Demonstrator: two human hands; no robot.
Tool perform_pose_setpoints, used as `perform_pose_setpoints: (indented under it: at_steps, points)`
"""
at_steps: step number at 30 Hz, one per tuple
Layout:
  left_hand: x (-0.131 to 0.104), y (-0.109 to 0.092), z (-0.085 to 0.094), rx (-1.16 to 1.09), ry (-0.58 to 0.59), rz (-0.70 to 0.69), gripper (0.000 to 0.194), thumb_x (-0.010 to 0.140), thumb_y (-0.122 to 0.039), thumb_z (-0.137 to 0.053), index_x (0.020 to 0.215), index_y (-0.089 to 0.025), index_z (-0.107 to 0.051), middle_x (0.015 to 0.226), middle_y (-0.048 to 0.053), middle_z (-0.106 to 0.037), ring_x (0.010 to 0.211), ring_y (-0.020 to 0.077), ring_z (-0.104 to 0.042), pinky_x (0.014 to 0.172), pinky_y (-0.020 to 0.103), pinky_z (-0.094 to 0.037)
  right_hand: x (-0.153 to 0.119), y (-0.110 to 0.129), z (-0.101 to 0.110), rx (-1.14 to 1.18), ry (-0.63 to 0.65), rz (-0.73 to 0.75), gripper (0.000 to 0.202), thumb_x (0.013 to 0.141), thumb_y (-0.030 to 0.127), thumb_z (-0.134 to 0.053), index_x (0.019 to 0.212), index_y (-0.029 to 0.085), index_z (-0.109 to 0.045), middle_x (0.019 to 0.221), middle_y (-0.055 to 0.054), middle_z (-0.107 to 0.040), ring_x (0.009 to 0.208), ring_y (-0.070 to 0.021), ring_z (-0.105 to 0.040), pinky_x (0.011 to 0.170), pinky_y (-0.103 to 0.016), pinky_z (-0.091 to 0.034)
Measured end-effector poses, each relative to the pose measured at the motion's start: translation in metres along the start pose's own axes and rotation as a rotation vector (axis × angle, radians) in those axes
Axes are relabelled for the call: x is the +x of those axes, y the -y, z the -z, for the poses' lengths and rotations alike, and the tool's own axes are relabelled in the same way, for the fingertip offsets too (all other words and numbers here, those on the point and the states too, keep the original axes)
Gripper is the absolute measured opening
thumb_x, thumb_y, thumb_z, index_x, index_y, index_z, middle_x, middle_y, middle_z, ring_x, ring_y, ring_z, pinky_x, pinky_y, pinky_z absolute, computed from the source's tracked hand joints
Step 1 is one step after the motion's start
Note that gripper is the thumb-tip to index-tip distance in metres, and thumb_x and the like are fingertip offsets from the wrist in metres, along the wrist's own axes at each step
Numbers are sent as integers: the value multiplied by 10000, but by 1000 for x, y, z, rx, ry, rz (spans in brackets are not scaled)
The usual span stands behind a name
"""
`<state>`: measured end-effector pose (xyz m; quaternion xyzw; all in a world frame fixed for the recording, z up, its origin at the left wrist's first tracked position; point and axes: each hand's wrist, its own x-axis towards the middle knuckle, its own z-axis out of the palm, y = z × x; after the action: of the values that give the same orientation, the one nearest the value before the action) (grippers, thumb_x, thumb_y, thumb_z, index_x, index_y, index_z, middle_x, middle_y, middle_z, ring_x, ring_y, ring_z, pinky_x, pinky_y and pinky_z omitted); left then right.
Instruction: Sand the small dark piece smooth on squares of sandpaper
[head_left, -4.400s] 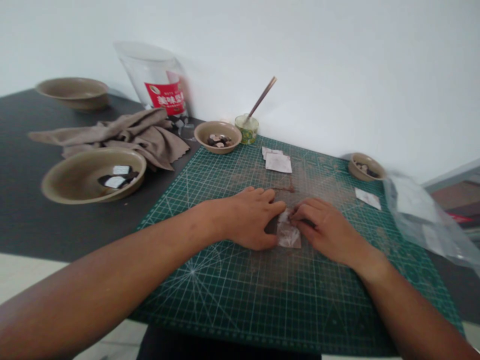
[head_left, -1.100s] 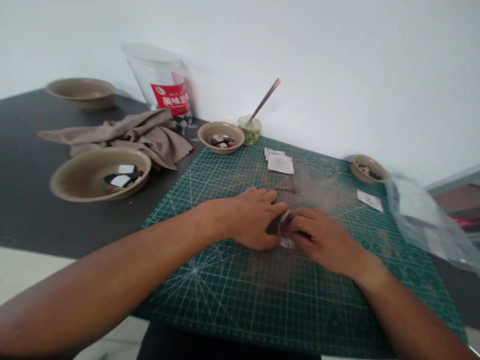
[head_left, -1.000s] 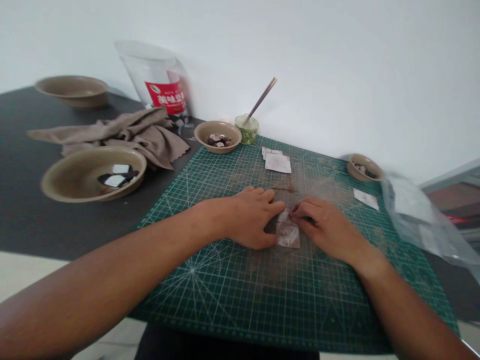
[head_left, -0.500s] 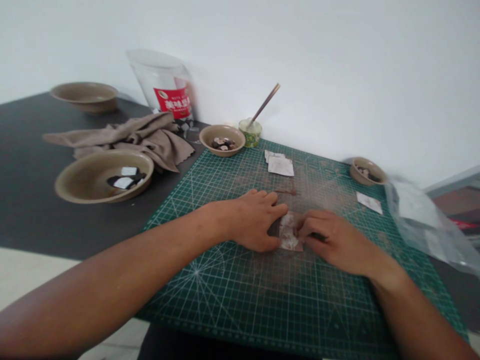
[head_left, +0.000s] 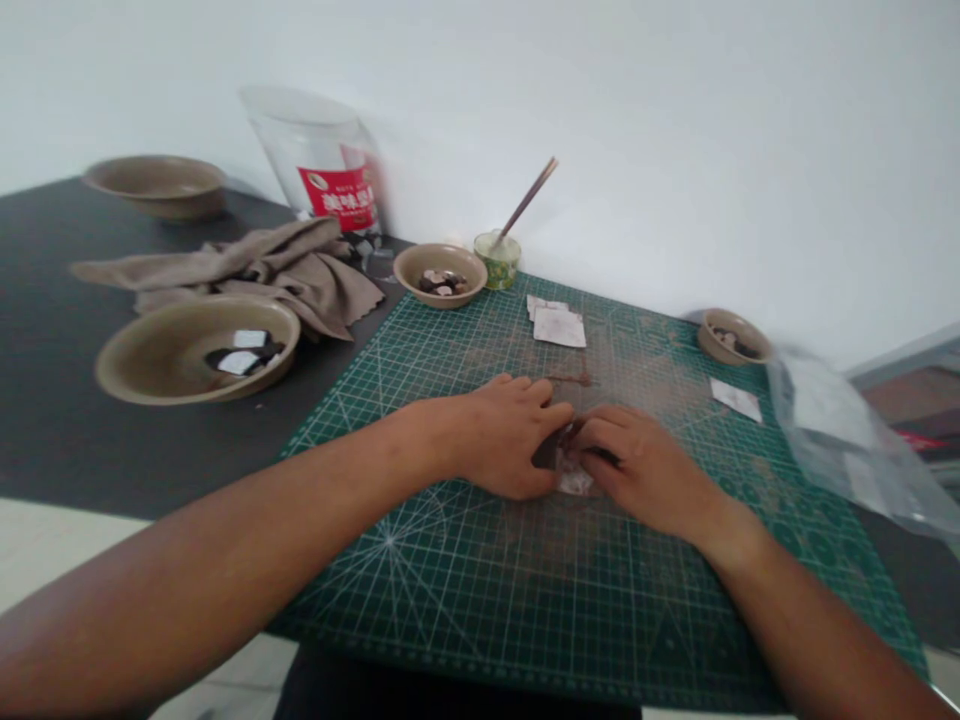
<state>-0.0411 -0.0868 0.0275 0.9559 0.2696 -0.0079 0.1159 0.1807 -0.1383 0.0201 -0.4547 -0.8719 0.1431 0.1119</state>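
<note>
A small whitish, brown-smudged square piece [head_left: 576, 482] lies on the green cutting mat [head_left: 487, 590], partly covered by my fingers. My left hand [head_left: 508, 440] rests on the mat along its left side, thumb and forefinger spread apart and touching its edge. Over the piece is my right hand [head_left: 646, 468], its fingertips pinched together against the surface. Whatever sits between those fingertips is hidden. Just beyond my hands lies a thin brown twig-like strip [head_left: 574, 379]. Farther back are similar whitish squares [head_left: 559, 327], overlapping one another.
A bowl of dark and pale bits [head_left: 441, 275] stands beside a green patterned cup [head_left: 497, 262] with sticks. Another small bowl [head_left: 733, 337], a single square [head_left: 736, 399] and a plastic bag [head_left: 855, 440] are right. Left are a larger bowl [head_left: 131, 365], a cloth [head_left: 270, 270] and a clear jar [head_left: 315, 150].
My right hand has moved left and slightly away from me across the whitish piece, covering more of it. My left hand keeps its place. The view has shifted slightly.
</note>
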Motion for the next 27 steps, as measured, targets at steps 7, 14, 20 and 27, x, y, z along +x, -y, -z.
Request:
perform_pose_setpoints:
  at_steps: [7,14,20,27]
  points:
    - [0,0,-1,-3,-3,-8,519,856,-597,-535,1195,-204,-554,1203,138,-577,1059,315,-585,960,488,-432,-5,0,7,39,132,72,115,947,159,-588,882,221,-660,921,-21,-672,889,-184,-608,828,-351,-428]
    - [0,-1,0,10,6,21,502,849,-568,-546,1197,-206,-556,1189,137,-579,1053,325,-588,942,498,-443,-1,-2,6,-36,23,11,102,940,151,-587,889,206,-656,911,-37,-667,889,-196,-603,836,-361,-423]
    - [0,0,-1,-1,-5,-1,492,852,-569,-537,1178,-202,-567,1178,138,-582,1042,325,-591,939,499,-446,-3,4,6,-3,91,67,95,949,159,-590,917,215,-660,960,-26,-684,927,-193,-605,851,-364,-401]
    - [1,-1,-1,3,0,4,503,844,-575,-544,1188,-209,-564,1193,139,-586,1039,321,-595,922,484,-446,-6,0,13,24,178,98,109,947,179,-603,872,228,-665,923,-4,-680,886,-175,-606,823,-352,-392]
